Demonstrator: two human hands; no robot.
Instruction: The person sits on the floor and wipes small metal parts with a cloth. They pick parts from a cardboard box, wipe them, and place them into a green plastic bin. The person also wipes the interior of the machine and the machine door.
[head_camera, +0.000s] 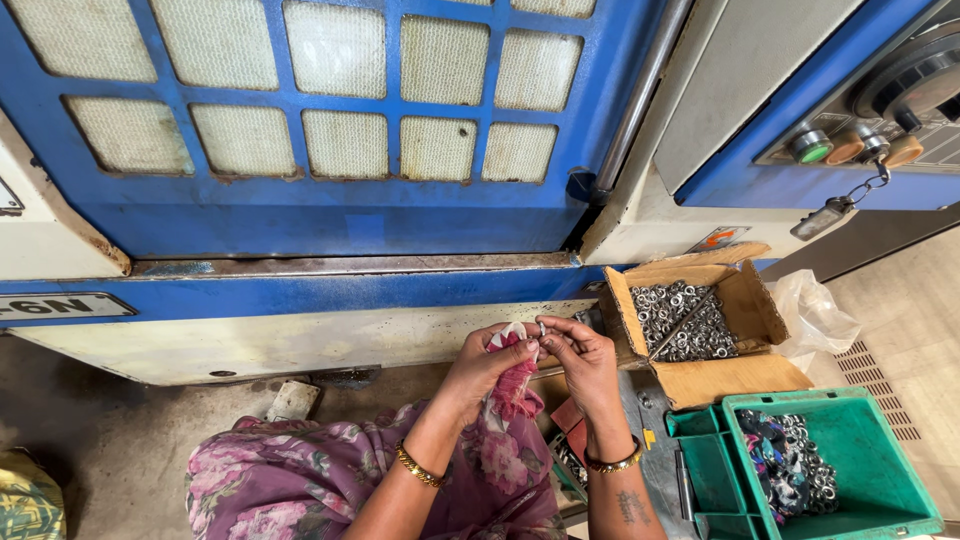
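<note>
Centre frame: left hand (487, 362) grips a pink rag (514, 385); right hand (580, 352) pinches a small metal ring (541, 327) against it (apparently wiping). Cardboard box (752, 305) of rings right.

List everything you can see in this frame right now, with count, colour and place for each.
Machine door: one, blue with mesh windows, top left.
Control panel: one, blue, with round buttons, top right.
Cardboard box: one, brown, right of the hands.
Metal rings: too many to count, silver, in the cardboard box.
Crate: one, green, bottom right, holding more rings and a patterned cloth.
Plastic bag: one, clear, beside the box.
Cloth: one, pink, hanging from the left hand.
Left hand: gripping the cloth, gold bangle on the wrist.
Right hand: fingertips pinching a small ring.
</note>
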